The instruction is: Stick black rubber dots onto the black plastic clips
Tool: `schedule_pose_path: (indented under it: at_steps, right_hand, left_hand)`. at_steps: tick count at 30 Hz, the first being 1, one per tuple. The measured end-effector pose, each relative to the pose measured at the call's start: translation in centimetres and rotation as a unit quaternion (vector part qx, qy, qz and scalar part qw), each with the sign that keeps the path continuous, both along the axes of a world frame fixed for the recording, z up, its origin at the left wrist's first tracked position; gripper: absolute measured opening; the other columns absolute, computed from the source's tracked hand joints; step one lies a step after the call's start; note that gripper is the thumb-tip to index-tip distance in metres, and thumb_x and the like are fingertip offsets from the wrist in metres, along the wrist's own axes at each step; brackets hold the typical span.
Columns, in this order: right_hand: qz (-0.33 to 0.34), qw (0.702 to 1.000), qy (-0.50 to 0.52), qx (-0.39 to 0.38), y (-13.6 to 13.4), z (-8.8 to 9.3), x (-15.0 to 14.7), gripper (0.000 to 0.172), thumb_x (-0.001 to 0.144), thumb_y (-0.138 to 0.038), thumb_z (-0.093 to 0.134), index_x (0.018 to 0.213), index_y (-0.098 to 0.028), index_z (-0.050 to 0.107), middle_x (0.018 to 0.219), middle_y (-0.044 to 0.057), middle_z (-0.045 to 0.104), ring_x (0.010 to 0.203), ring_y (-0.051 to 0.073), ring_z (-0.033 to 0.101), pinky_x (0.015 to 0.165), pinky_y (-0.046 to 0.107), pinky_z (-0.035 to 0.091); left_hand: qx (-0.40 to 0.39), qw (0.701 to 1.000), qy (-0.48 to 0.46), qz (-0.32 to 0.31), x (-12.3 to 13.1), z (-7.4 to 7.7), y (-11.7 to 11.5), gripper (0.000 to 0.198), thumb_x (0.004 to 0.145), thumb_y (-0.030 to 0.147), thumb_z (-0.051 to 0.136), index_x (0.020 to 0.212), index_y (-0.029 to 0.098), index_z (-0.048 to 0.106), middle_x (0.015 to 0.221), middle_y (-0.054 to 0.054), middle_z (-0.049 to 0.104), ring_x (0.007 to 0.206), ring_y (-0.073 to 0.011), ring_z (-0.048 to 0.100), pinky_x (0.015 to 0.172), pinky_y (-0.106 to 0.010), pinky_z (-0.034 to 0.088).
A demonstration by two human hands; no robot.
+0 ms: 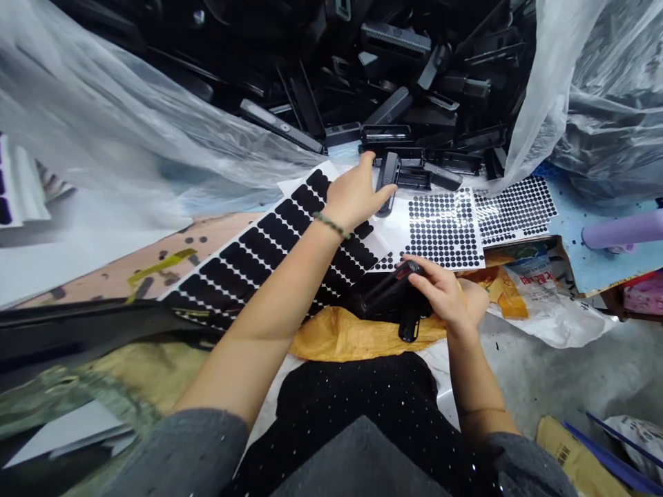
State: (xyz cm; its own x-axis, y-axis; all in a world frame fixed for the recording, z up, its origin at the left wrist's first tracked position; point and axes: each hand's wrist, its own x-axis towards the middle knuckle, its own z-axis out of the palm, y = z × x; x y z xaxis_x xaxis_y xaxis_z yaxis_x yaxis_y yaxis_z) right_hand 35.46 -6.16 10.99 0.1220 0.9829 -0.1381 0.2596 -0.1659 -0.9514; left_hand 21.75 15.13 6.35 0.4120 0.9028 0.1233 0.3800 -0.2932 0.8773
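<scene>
**Q:** What does the left hand [355, 197] hold?

**A:** A black plastic housing [387, 183], standing upright above the sheets. The hand pinches it, with the thumb across its lower end and the fingers raised behind it. A beaded bracelet [331, 224] encircles the wrist.

**Q:** State the condition of the right hand [440, 293].

**A:** Its fingers are curled and pressed together around a second black plastic part [394, 293]. A short stub [409, 326] projects downward from that part. The part is held low, above a yellow plastic bag [362, 335] lying across the person's black speckled trousers [352, 400].

**Q:** Identify the material between the 2 hands.

**A:** 3 white-backed sheets of black adhesive dots. The large-dot sheet [264, 248] runs beneath the left forearm. The small-dot sheet [443, 228] lies just right of the left hand, and the fine-dot sheet [515, 209] lies beside it, farther right.

**Q:** What surrounds the work area?

**A:** A heap of black plastic parts [394, 90] lies directly ahead, beyond the sheets. Clear plastic sheeting [103, 117] borders the heap on the left, and more clear plastic sheeting [611, 103] borders it on the right. A lilac roll [624, 229] rests on a blue board [570, 241] at far right.
</scene>
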Motion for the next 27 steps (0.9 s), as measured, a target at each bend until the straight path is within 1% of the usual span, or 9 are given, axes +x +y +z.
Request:
schedule_pose_path:
  at_steps: [3, 6, 8, 11, 15, 18, 21, 24, 27]
  right_hand:
    - [0.045, 0.993, -0.108, -0.004, -0.8, -0.8, 0.4, 0.029, 0.094, -0.039, 0.051, 0.107, -0.028, 0.074, 0.109, 0.004, 0.076, 0.103, 0.021, 0.07, 0.096, 0.04, 0.055]
    - [0.004, 0.977, -0.213, 0.019, 0.0, -2.4, 0.4, 0.024, 0.094, -0.03, 0.048, 0.097, -0.023, 0.071, 0.098, 0.007, 0.073, 0.095, 0.021, 0.068, 0.09, 0.038, 0.055]
    - [-0.023, 0.963, -0.268, 0.028, 1.1, -3.4, 0.2, 0.018, 0.092, -0.023, 0.049, 0.09, -0.022, 0.067, 0.093, 0.008, 0.068, 0.091, 0.021, 0.065, 0.088, 0.038, 0.054]
    - [-0.029, 0.946, -0.322, 0.008, 2.8, -4.3, -0.4, 0.01, 0.088, -0.017, 0.051, 0.084, -0.022, 0.059, 0.093, 0.009, 0.062, 0.089, 0.022, 0.06, 0.088, 0.039, 0.051]
    - [-0.02, 0.943, -0.331, -0.025, 4.0, -4.4, -0.9, 0.011, 0.084, -0.013, 0.052, 0.079, -0.023, 0.051, 0.09, 0.008, 0.058, 0.086, 0.022, 0.056, 0.087, 0.041, 0.048]
    - [-0.04, 0.963, -0.267, -0.023, 4.1, -4.2, -0.9, 0.016, 0.08, -0.013, 0.054, 0.072, -0.024, 0.045, 0.082, 0.003, 0.054, 0.079, 0.019, 0.053, 0.084, 0.039, 0.047]
    - [-0.106, 0.99, -0.095, 0.001, 4.1, -3.7, -1.2, 0.013, 0.08, -0.022, 0.059, 0.076, -0.024, 0.047, 0.075, -0.002, 0.053, 0.072, 0.015, 0.053, 0.075, 0.033, 0.049]
    - [-0.135, 0.985, 0.105, 0.03, 4.4, -2.8, -2.2, 0.019, 0.077, -0.037, 0.067, 0.083, -0.024, 0.054, 0.076, -0.003, 0.057, 0.07, 0.012, 0.056, 0.072, 0.03, 0.052]
    - [-0.122, 0.975, 0.179, 0.05, 5.0, -1.8, -3.4, 0.022, 0.075, -0.042, 0.071, 0.08, -0.024, 0.059, 0.079, -0.002, 0.06, 0.071, 0.012, 0.058, 0.074, 0.031, 0.054]
  left_hand:
    - [-0.005, 0.998, 0.058, 0.017, 2.7, -1.7, 1.9, 0.079, 0.061, 0.025, 0.083, 0.132, 0.018, 0.047, 0.103, -0.013, 0.07, 0.117, -0.0412, 0.058, 0.101, -0.057, 0.044]
    - [0.002, 1.0, 0.005, 0.03, 3.5, -2.2, 2.7, 0.068, 0.06, 0.011, 0.079, 0.122, 0.018, 0.052, 0.108, -0.011, 0.067, 0.125, -0.0395, 0.053, 0.107, -0.055, 0.04]
    - [-0.006, 0.997, -0.07, 0.041, 3.2, -1.5, 2.6, 0.05, 0.065, 0.006, 0.073, 0.11, 0.018, 0.054, 0.108, -0.007, 0.065, 0.123, -0.0334, 0.055, 0.108, -0.051, 0.041]
    - [-0.09, 0.977, -0.19, 0.04, 1.9, 0.6, 1.1, 0.031, 0.077, 0.009, 0.068, 0.101, 0.019, 0.052, 0.104, -0.003, 0.065, 0.108, -0.0223, 0.062, 0.099, -0.043, 0.051]
    - [-0.233, 0.926, -0.296, 0.003, -0.4, 2.7, -3.3, 0.031, 0.08, 0.022, 0.07, 0.105, 0.023, 0.051, 0.108, -0.002, 0.066, 0.096, -0.0161, 0.067, 0.08, -0.031, 0.059]
    - [-0.335, 0.881, -0.334, -0.01, -1.9, 2.4, -6.7, 0.025, 0.084, 0.03, 0.065, 0.106, 0.024, 0.055, 0.106, -0.002, 0.068, 0.088, -0.0145, 0.069, 0.069, -0.024, 0.058]
    - [-0.396, 0.838, -0.375, -0.016, -2.6, 1.3, -9.1, 0.02, 0.088, 0.033, 0.056, 0.106, 0.025, 0.058, 0.105, -0.002, 0.068, 0.089, -0.0151, 0.07, 0.069, -0.025, 0.059]
    - [-0.389, 0.829, -0.402, -0.026, -2.8, 0.6, -10.6, 0.023, 0.087, 0.031, 0.058, 0.109, 0.025, 0.059, 0.109, -0.003, 0.068, 0.1, -0.0185, 0.069, 0.08, -0.029, 0.059]
    - [-0.347, 0.837, -0.423, -0.028, -2.7, 0.6, -11.5, 0.028, 0.085, 0.038, 0.064, 0.108, 0.024, 0.06, 0.112, -0.005, 0.069, 0.112, -0.0221, 0.065, 0.094, -0.035, 0.056]
